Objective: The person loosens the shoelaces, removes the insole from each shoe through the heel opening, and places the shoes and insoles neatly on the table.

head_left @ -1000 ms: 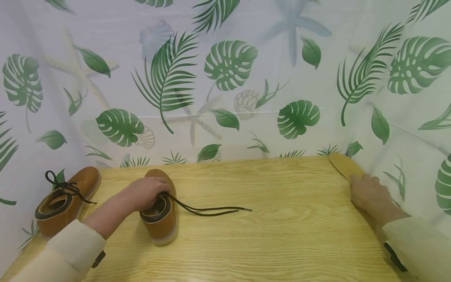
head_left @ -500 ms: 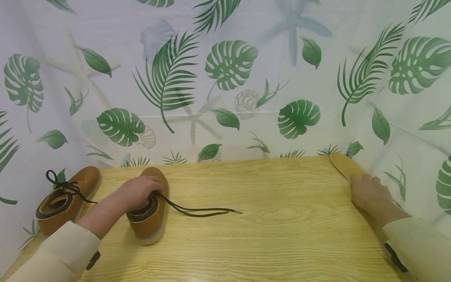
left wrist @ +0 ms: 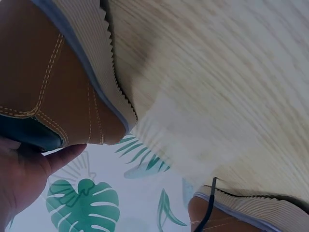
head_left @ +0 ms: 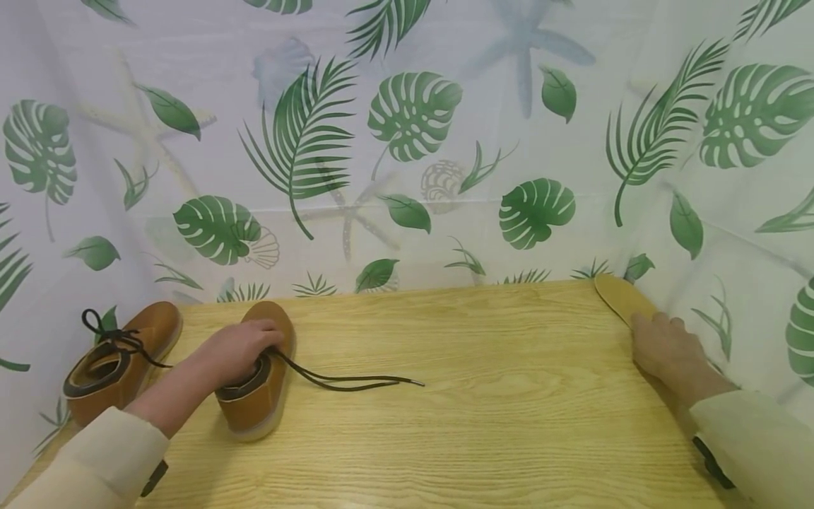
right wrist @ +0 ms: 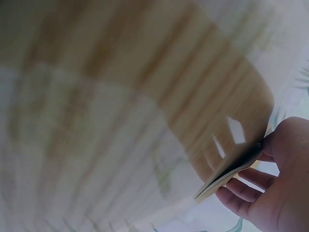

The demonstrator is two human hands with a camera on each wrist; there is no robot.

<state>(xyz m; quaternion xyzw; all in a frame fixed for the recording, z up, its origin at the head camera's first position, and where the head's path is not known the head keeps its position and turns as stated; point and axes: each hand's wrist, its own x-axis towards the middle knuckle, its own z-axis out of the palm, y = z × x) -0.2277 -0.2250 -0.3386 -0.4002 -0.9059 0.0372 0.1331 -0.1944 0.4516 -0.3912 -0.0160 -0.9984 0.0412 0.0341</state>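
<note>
A brown leather lace-up shoe [head_left: 251, 412] with a dark collar stands on the table. My left hand [head_left: 238, 350] grips its upper near the opening, covering part of it. From under the fingers, its black shoelace [head_left: 331, 385] trails right across the wood. In the left wrist view the shoe's side [left wrist: 72, 92] and ridged sole show, with the thumb against the upper. At the far right, my right hand [head_left: 669, 350] holds a thin tan insole [head_left: 620, 293]. The right wrist view shows the insole [right wrist: 229, 176] pinched edge-on between thumb and fingers.
A matching shoe [head_left: 159, 329] with its black lace tied in a bow stands at the left by the wall. Leaf-printed white sheeting [head_left: 445, 233] bounds the wooden table [head_left: 496, 410] at the back and both sides.
My left hand has slid the shoe leftward toward the matching one, its lace trailing along. The right hand and insole have stayed in place.
</note>
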